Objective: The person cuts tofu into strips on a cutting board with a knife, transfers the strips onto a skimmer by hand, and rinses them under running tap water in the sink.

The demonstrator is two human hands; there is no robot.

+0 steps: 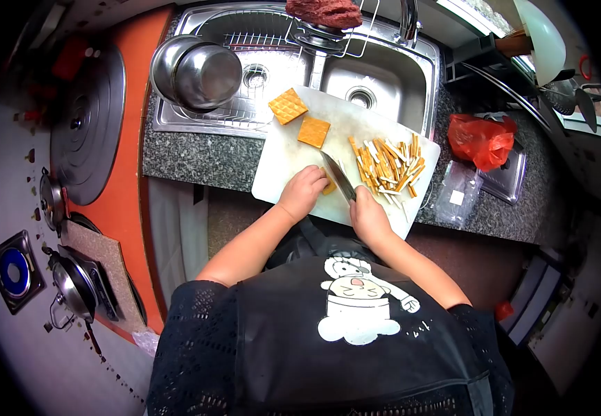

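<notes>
My right hand (369, 216) is closed round the handle of a kitchen knife (340, 177), its dark blade pointing away from me. Beside the blade, the curled fingers of my left hand (304, 191) press on a piece of orange-skinned dried tofu (329, 186), mostly covered by them. Both hands are over a white cutting board (279, 163). Two square slabs, a scored tofu slab (288, 106) and a smoother tofu slab (313, 132), lie at its far left part. Right of the knife is a loose pile of thin tofu strips (389, 165), orange outside and white inside.
The board rests across the granite counter (196, 161) and the front rim of a double steel sink (383, 76). Steel bowls (208, 73) stand over the left basin. A red plastic bag (480, 141) and a clear plastic packet (457, 194) lie to the right.
</notes>
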